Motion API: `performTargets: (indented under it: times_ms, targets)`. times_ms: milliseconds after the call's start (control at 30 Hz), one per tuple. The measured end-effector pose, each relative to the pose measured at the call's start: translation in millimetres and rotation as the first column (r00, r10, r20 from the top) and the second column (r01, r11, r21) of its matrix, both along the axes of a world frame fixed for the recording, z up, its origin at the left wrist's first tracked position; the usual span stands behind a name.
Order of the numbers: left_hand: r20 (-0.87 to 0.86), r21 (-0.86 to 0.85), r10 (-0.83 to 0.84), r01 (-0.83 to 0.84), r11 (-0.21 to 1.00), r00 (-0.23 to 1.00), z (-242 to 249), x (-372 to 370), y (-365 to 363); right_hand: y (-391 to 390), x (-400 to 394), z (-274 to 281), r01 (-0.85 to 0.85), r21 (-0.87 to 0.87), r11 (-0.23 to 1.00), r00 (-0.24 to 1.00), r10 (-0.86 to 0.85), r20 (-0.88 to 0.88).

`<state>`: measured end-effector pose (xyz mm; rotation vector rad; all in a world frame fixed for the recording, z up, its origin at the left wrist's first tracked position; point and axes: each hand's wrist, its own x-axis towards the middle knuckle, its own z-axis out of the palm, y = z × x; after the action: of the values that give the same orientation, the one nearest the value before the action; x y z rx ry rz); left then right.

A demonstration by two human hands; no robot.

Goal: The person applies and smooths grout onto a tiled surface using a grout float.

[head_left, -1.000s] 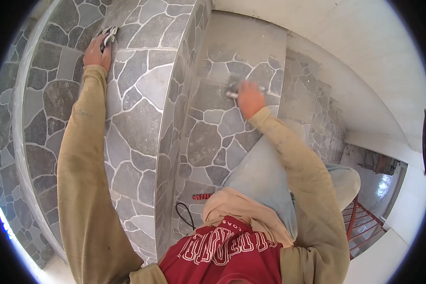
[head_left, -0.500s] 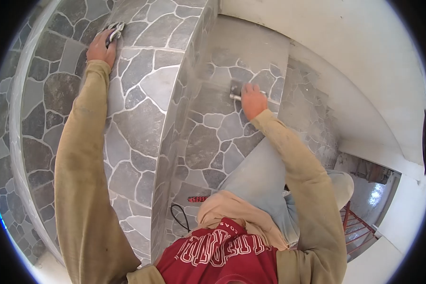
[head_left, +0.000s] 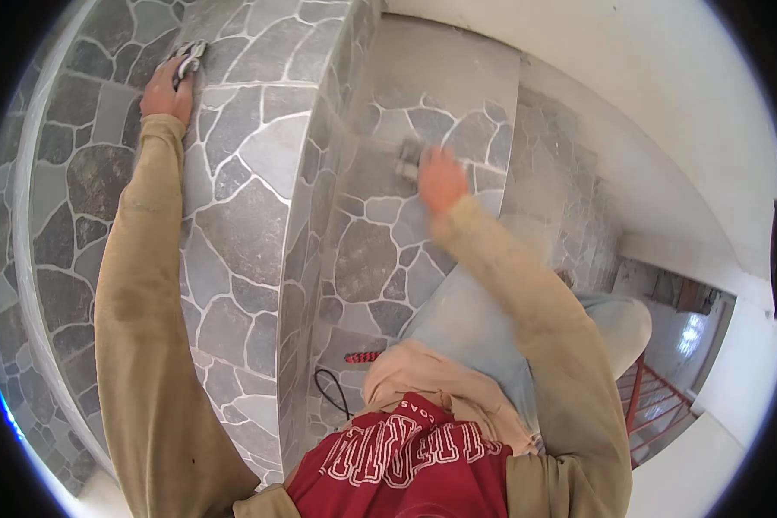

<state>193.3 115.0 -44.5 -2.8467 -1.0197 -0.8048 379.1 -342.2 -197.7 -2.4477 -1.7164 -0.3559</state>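
My left hand (head_left: 167,90) reaches far out onto the upper tiled ledge (head_left: 237,229), its fingers closed around a bunched grey, white and black item (head_left: 190,59) that looks like a glove or cloth. Lower down, my right hand (head_left: 443,180) is blurred, closed on a flat grey hand tool (head_left: 408,159). Whether this is a scraper or a brush cannot be made out. The tool is over the stone-patterned step (head_left: 367,259), whose grey pieces are divided by pale joints. Dull film covers the far end of that step (head_left: 445,65).
A pale wall (head_left: 647,78) curves along the right. By my leg lie a red-and-black braided piece (head_left: 363,356) and a black cord loop (head_left: 330,393). Red metal bars (head_left: 652,401) stand lower right, and more steps (head_left: 552,173) descend beyond my knee.
My right hand has moved a little left with the tool and is more blurred. The left hand and its item appear slightly further left, as the whole view has shifted somewhat.
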Motion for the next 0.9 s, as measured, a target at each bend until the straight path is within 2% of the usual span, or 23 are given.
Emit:
performTargets:
  times_ms: [67,100,167,200,267,367,400,467,533,600,633,700,800,833,900]
  targets:
    - [-0.026,0.006,0.004,-0.004,1.000,1.000,-3,-4,10,30,26,-1,0.265,-0.089,0.960,0.951,-0.275,-0.138]
    - [-0.032,0.015,-0.027,0.027,1.000,0.999,-3,-5,13,30,8,-4,0.294,-0.083,0.952,0.941,-0.304,-0.147]
    - [-0.032,-0.001,-0.038,0.038,0.999,0.999,-3,-4,14,23,-39,-7,0.073,-0.105,0.992,0.994,-0.080,-0.073]
    - [-0.032,-0.002,-0.069,0.069,0.998,0.997,-2,0,17,27,-32,-5,0.104,-0.105,0.989,0.991,-0.112,-0.074]
    - [-0.023,-0.050,-0.022,0.021,0.999,0.999,-4,-4,18,37,-14,3,0.179,0.062,0.982,0.979,-0.172,-0.106]
    - [-0.057,-0.012,-0.064,0.064,0.998,0.996,-4,-7,26,52,2,7,0.222,0.062,0.973,0.962,-0.209,-0.174]
    - [-0.059,-0.009,-0.087,0.087,0.996,0.994,-5,-4,29,47,-10,1,0.150,0.080,0.985,0.981,-0.139,-0.135]
    - [-0.035,-0.071,-0.022,0.020,0.997,0.999,-8,-4,30,42,-20,0,0.178,0.095,0.979,0.975,-0.163,-0.149]
    - [-0.033,-0.043,-0.032,0.031,0.999,0.999,-5,-2,25,50,-13,4,0.176,0.109,0.978,0.971,-0.154,-0.185]
    - [-0.061,-0.016,-0.048,0.047,0.999,0.997,-3,-13,24,67,7,7,0.306,0.091,0.948,0.905,-0.259,-0.338]
    - [-0.055,-0.019,-0.060,0.059,0.998,0.997,-5,-13,27,63,-3,5,0.312,0.092,0.946,0.902,-0.264,-0.341]
    - [-0.027,-0.024,-0.083,0.082,0.996,0.996,-8,-3,34,52,-20,2,0.213,0.118,0.970,0.948,-0.176,-0.265]
    - [-0.030,-0.033,-0.065,0.064,0.997,0.997,-9,-10,32,55,-6,-9,0.255,0.164,0.953,0.954,-0.220,-0.204]
    - [-0.026,-0.040,-0.053,0.052,0.998,0.998,-6,-6,24,61,0,-2,0.244,0.166,0.955,0.955,-0.207,-0.214]
    - [-0.029,-0.045,-0.049,0.048,0.998,0.998,0,-9,20,73,17,13,0.354,0.029,0.935,0.882,-0.324,-0.342]
